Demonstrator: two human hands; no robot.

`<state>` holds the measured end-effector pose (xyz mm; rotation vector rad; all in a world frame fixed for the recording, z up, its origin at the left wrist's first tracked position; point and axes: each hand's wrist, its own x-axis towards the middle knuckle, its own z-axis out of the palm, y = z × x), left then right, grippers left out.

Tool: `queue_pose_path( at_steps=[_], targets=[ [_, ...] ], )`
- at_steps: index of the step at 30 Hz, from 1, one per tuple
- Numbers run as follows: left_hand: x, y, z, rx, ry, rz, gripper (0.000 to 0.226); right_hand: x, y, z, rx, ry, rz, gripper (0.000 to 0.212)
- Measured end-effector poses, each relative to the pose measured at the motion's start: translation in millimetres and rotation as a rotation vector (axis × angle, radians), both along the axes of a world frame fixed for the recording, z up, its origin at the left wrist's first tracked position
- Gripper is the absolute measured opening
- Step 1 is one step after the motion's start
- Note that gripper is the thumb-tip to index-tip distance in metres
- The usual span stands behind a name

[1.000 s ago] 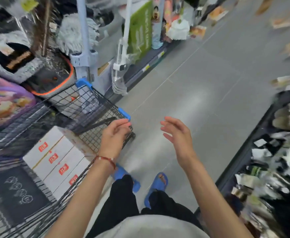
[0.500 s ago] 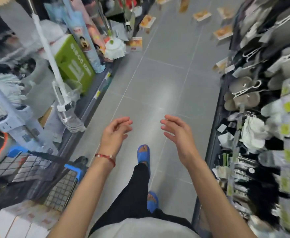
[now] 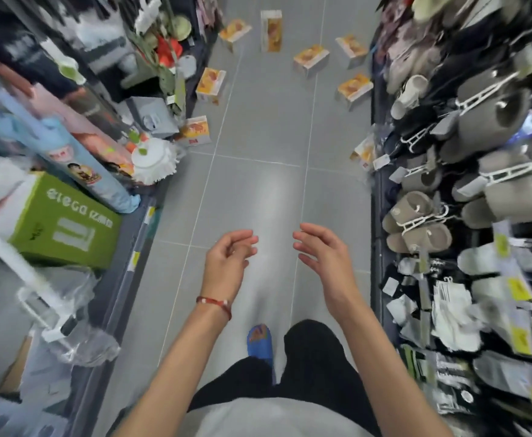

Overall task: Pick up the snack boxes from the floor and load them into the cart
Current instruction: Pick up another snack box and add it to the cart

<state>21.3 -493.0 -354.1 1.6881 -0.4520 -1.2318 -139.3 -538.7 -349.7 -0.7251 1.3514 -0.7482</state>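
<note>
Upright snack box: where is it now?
In the head view, the upright snack box stands on the floor near the top centre, between a fallen box to its left and another to its right.

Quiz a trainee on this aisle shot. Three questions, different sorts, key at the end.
1. True or false: the left hand and right hand hold nothing.
2. The snack boxes lie on the floor: A scattered ahead; B in one neat stack; C underfoot.
3. Which wrist wears the red bracelet?
Key: 1 true; 2 A; 3 left.
</note>
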Motion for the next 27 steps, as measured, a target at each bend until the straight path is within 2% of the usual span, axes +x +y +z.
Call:
queue_pose_path(
  at_steps=[6, 17, 27],
  targets=[
    [15.6, -150.8, 1.1, 0.003, -0.006, -0.082, 0.026, 11.1, -137.1, -1.3, -0.006, -0.006, -0.057, 0.018],
    [23.6, -422.1, 6.3, 0.021, 0.024, -0.059, 0.024, 25.2, -409.1, -4.5, 0.011, 0.007, -0.050, 0.017],
    [98.0, -666.0, -21.8, 0.053, 0.016, -0.089, 0.024, 91.6, -659.2, -26.8, -0.027, 0.018, -0.078, 0.016]
  ],
)
